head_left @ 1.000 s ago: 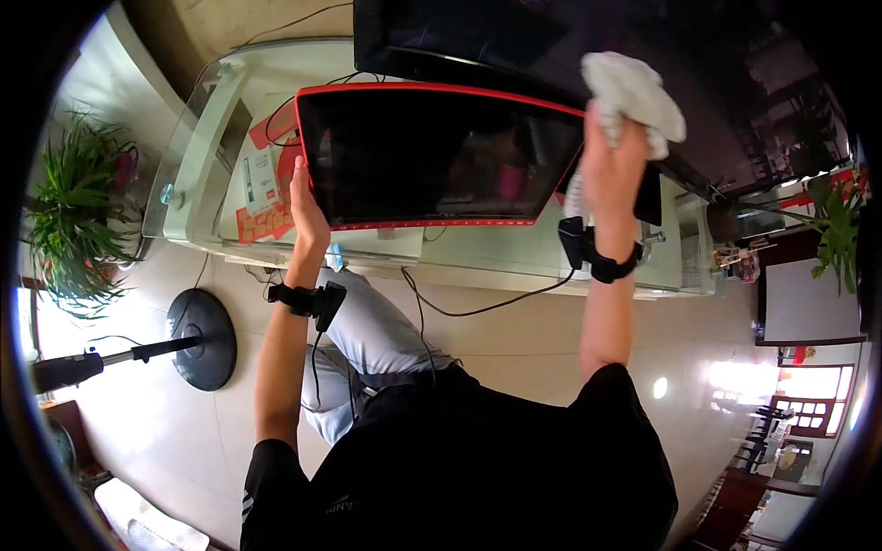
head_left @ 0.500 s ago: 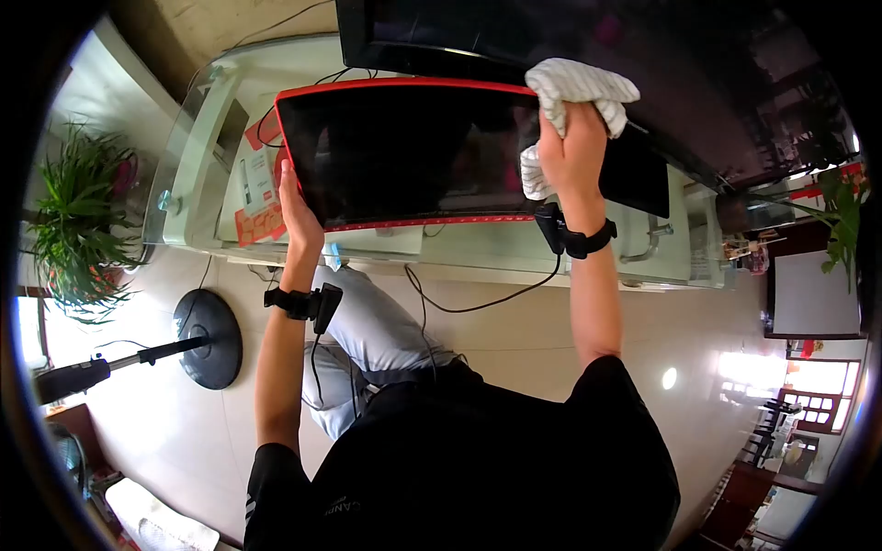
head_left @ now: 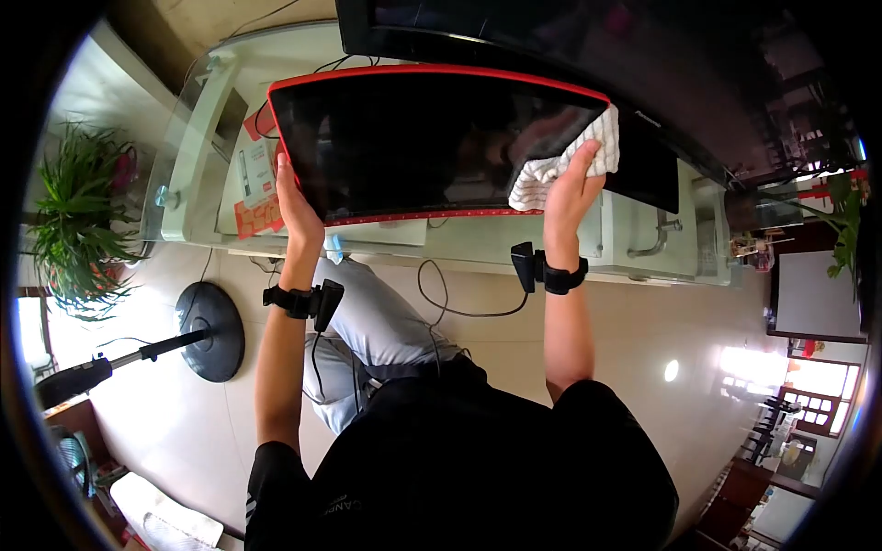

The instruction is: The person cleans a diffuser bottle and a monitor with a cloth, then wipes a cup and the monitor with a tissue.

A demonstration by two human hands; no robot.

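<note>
A flat screen with a red frame point(head_left: 413, 151), seemingly a monitor, is tilted over the glass-topped stand. My left hand point(head_left: 299, 207) grips its left edge, thumb along the red side and the other fingers hidden behind. A white striped cloth point(head_left: 560, 174) lies bunched over the screen's lower right corner and right edge. With my right hand point(head_left: 571, 197) I hold this cloth, pressing it against that corner; the thumb points up and the other fingers are partly hidden. Both wrists wear black straps with small boxes and cables.
Behind the screen stands a large black television point(head_left: 514, 46). Below is the glass stand point(head_left: 175, 207) with a red and white box point(head_left: 257, 179). Left are a potted plant point(head_left: 83, 211) and a round black base point(head_left: 209, 335) with a pole. A cable point(head_left: 478, 314) hangs near my right wrist.
My right hand and the cloth have moved down from the screen's upper right corner to its lower right, uncovering the top corner. My left hand stays on the left edge.
</note>
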